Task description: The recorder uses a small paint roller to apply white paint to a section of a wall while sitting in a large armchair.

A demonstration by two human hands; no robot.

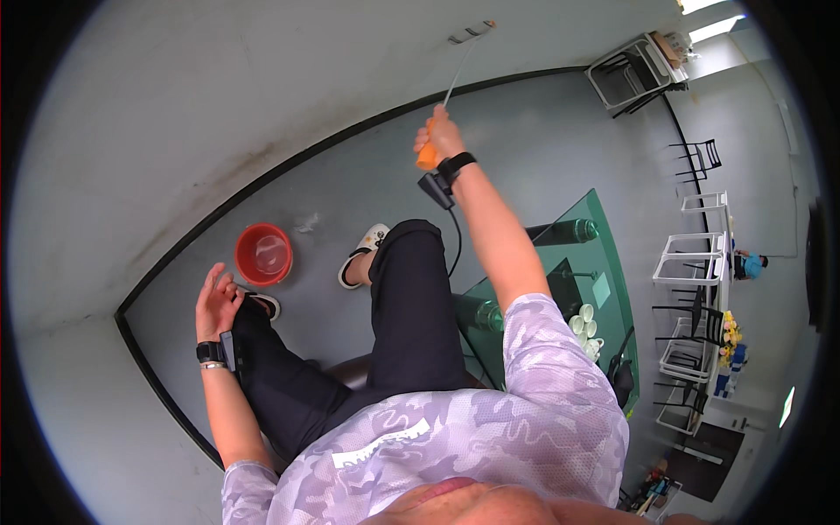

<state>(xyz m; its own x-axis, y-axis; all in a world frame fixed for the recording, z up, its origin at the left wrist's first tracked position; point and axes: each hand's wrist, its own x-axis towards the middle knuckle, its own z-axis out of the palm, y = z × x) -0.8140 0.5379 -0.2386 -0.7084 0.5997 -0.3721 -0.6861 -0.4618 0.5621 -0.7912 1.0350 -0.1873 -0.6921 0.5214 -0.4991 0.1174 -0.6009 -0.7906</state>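
My right hand reaches forward and grips the orange handle of a paint roller. A thin metal rod runs from that handle to a striped roller head, which is at the grey wall; whether it touches I cannot tell. My left hand is held above my left knee, empty, with loosely curled fingers apart. Just beyond it, a red bucket stands on the floor by my left foot. Its inside looks pale and shiny at the bottom.
Clear crumpled plastic lies right of the bucket. At my right stands a green glass table with white cups. Farther right are stacked furniture, white-framed tables, black chairs and a person in blue.
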